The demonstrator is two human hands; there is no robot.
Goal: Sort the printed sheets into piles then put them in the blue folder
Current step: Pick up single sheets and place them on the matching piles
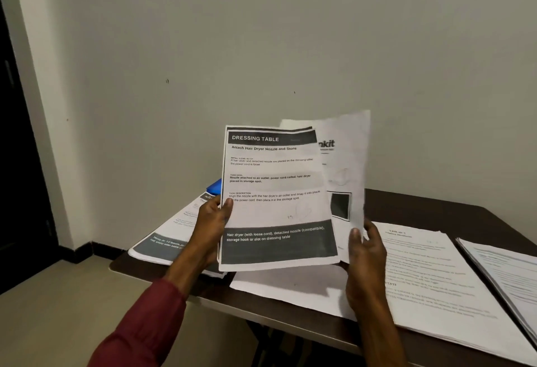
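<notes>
My left hand (213, 222) grips the left edge of a printed sheet headed "DRESSING TABLE" (276, 192), held upright above the table. Behind it and to the right, my right hand (364, 253) pinches the lower edge of a second sheet (347, 163) with a logo and a dark square. Only a corner of the blue folder (214, 186) shows, behind my left hand and under a pile of sheets (171, 233) at the table's left end. Another text pile (430, 273) lies to the right, and a third pile (505, 273) at the far right.
The dark brown table (436, 206) stands against a plain wall. A blank sheet (290, 285) lies near the front edge under the held pages. A dark door is at the far left, with pale floor below.
</notes>
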